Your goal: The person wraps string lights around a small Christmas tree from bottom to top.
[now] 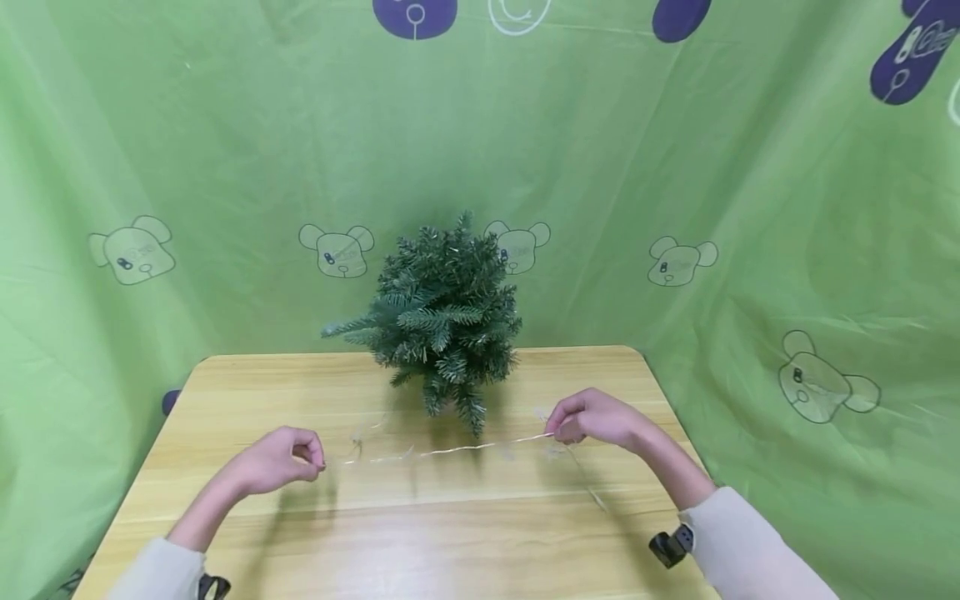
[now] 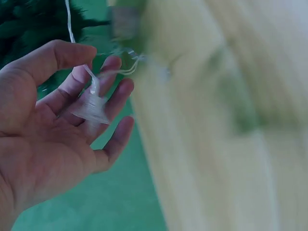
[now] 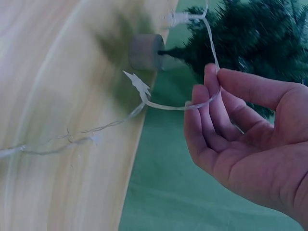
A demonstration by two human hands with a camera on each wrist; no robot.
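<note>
A thin pale wire of string lights stretches between the two hands, over the wooden table and in front of a small artificial Christmas tree. Thumb and finger of the left hand pinch the wire at its left; in the left wrist view a whitish star-shaped light hangs by the palm. On the right, the right hand pinches the wire between thumb and fingertips, with a loose length drooping below. A clear star light shows beside these fingers in the right wrist view.
The tree stands on a grey round base near the back of the wooden table. Behind and around hangs a green curtain printed with bear heads. Dark wrist devices sit at both cuffs.
</note>
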